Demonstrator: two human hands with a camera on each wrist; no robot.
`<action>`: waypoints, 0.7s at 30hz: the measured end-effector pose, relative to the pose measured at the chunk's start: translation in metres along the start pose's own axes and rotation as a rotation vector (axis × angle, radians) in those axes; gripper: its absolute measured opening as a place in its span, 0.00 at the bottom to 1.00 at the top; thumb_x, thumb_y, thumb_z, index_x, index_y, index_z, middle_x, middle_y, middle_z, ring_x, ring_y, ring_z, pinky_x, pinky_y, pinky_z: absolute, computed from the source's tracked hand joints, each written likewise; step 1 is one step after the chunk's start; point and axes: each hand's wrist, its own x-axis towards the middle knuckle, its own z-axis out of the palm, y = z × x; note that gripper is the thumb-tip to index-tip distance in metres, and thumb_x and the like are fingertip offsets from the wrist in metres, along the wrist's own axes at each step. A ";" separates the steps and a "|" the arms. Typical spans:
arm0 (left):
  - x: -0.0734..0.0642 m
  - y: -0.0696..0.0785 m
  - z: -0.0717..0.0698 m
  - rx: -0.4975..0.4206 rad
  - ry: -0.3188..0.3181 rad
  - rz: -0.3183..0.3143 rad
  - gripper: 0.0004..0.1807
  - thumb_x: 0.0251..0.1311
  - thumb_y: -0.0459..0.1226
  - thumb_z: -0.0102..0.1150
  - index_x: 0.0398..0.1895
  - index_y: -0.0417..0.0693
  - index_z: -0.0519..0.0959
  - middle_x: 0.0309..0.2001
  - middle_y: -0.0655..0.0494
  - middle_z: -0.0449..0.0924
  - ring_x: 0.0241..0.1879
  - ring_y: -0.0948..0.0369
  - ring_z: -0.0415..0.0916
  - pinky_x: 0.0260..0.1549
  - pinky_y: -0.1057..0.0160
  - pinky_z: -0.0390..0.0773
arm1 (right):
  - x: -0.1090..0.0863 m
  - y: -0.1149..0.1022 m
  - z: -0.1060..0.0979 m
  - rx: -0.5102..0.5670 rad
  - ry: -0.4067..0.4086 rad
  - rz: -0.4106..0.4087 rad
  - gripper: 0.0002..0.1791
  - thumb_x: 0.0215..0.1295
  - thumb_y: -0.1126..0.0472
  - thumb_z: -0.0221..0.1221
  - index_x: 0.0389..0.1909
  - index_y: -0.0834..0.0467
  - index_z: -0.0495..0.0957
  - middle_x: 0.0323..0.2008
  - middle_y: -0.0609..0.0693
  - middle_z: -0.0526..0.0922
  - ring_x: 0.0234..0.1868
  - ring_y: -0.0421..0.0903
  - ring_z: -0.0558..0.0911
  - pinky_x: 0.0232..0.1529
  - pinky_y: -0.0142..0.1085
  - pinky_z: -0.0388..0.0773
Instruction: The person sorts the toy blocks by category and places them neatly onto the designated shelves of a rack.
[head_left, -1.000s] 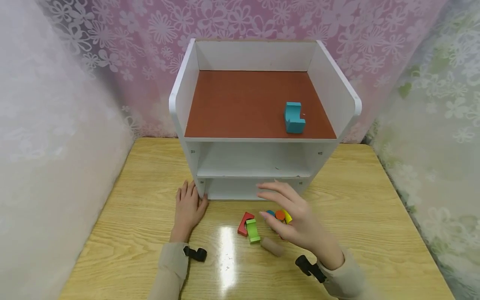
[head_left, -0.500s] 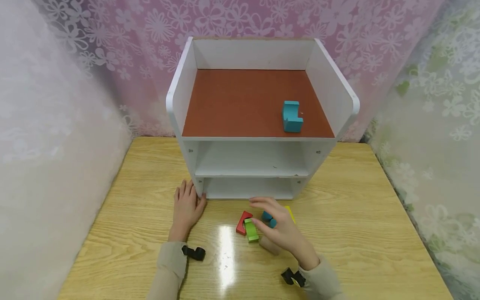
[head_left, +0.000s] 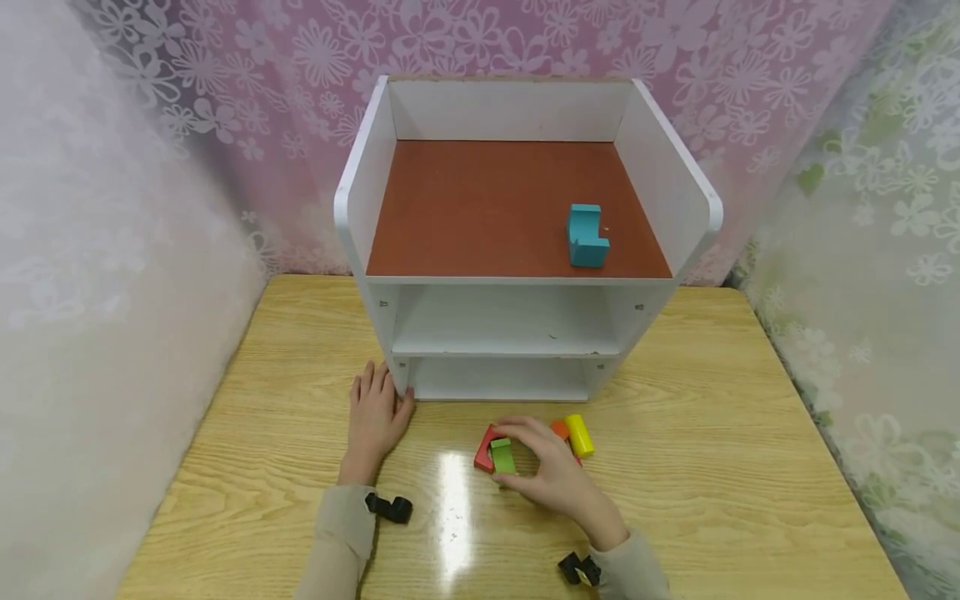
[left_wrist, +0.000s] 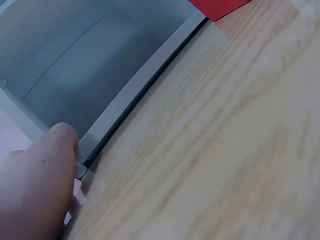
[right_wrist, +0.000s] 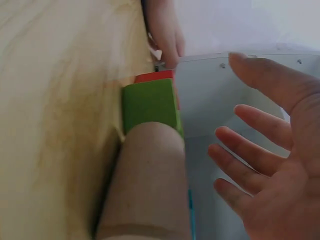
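My left hand point(head_left: 372, 417) rests on the table against the lower left corner of a white shelf unit point(head_left: 517, 280), its thumb touching the front edge. In the left wrist view the thumb point(left_wrist: 64, 135) lies at that corner. My right hand point(head_left: 551, 471) hovers with thumb and fingers apart around a green block point(head_left: 502, 454), which leans by a red block point(head_left: 483, 450) with a curved cut-out. The right wrist view shows the right hand's fingers spread with nothing between them, beside a plain wooden cylinder point(right_wrist: 150, 185). The blue pieces are hidden in the head view.
A yellow cylinder point(head_left: 579, 435) and an orange piece point(head_left: 560, 428) lie just beyond the right hand. On the unit's brown top stands a teal block point(head_left: 587, 237) with a cut-out. Floral curtains surround the wooden table point(head_left: 712, 467).
My right hand has come down and left from above the blue, orange and yellow pieces to the green block. The left hand has stayed at the unit's corner.
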 end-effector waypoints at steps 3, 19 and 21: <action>0.000 0.000 0.001 -0.003 -0.002 -0.001 0.25 0.63 0.47 0.48 0.58 0.42 0.70 0.66 0.48 0.63 0.68 0.41 0.51 0.63 0.37 0.48 | -0.002 0.001 0.003 -0.017 -0.016 0.034 0.34 0.47 0.55 0.72 0.58 0.54 0.73 0.60 0.49 0.71 0.61 0.43 0.69 0.58 0.46 0.70; 0.000 0.000 0.000 -0.005 -0.031 -0.024 0.27 0.65 0.49 0.45 0.62 0.44 0.68 0.67 0.50 0.61 0.69 0.44 0.49 0.65 0.40 0.46 | -0.007 0.009 0.013 -0.105 -0.012 0.044 0.38 0.38 0.58 0.76 0.56 0.55 0.75 0.57 0.51 0.71 0.57 0.47 0.71 0.52 0.47 0.74; 0.000 0.001 0.000 -0.006 -0.036 -0.027 0.27 0.65 0.49 0.45 0.62 0.44 0.68 0.67 0.50 0.61 0.70 0.44 0.48 0.65 0.40 0.45 | -0.007 0.009 0.013 -0.113 -0.018 0.064 0.38 0.38 0.58 0.76 0.56 0.53 0.75 0.57 0.50 0.70 0.57 0.46 0.70 0.52 0.46 0.74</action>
